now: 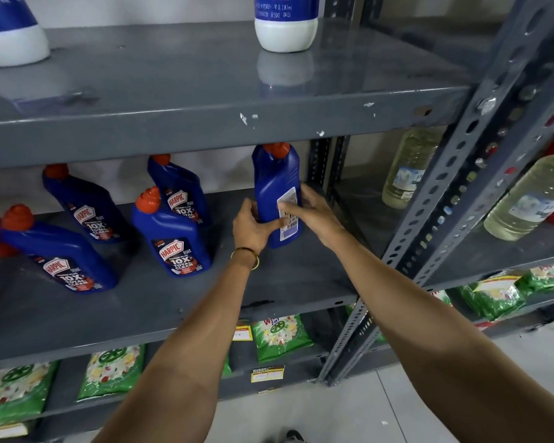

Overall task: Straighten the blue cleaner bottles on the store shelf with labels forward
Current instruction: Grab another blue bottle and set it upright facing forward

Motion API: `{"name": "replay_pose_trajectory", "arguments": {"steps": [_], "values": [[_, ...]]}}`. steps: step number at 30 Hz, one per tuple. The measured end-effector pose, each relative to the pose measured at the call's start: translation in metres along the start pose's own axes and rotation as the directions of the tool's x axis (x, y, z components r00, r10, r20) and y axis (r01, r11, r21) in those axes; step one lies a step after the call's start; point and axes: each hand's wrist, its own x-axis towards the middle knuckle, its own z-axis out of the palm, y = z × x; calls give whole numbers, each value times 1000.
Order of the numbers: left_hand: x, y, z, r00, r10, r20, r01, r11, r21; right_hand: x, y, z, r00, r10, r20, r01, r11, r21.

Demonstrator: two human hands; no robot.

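Note:
Several blue cleaner bottles with red caps stand on the middle grey shelf (301, 282). Three of them, at front left (61, 251), back left (84, 203) and centre front (170, 238), show their front labels; a fourth (179, 187) stands behind the centre one, label also forward. The rightmost blue bottle (274, 183) stands upright with its white back label facing me. My left hand (251, 227) grips its lower left side. My right hand (311, 212) wraps its right side, fingers across the back label.
The upper shelf (205, 116) hangs just above the bottle caps and carries two white-and-blue bottles (285, 27). A perforated steel upright (461, 174) borders the right. Pale yellow bottles (406, 174) stand beyond it. Green detergent packets (279, 337) fill the lower shelves.

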Motion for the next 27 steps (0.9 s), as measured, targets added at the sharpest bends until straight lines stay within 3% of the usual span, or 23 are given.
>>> {"name": "replay_pose_trajectory", "arguments": {"steps": [4,7,11,15,17,22,27], "values": [[-10,7,10,985,170,-40,-160,970,184,6,2,10,998,18,-60,-23,997,-79],[-8,4,4,975,201,90,-215,958,190,2,7,7,994,28,-110,-35,998,-60],[4,-5,-19,915,-57,400,112,987,-115,-6,6,-4,997,12,-80,-14,1000,-27],[0,-18,-31,730,-262,631,446,882,-150,-9,5,-8,1000,29,6,-29,997,71],[-4,-21,-28,683,-291,670,545,813,-202,-11,2,-9,997,31,75,-41,989,141],[-7,-23,-20,601,-196,775,594,758,-269,-16,0,-11,981,33,192,-90,949,301],[-5,-20,-19,626,-190,756,550,795,-256,-17,7,-13,964,33,264,-138,910,391]]}}
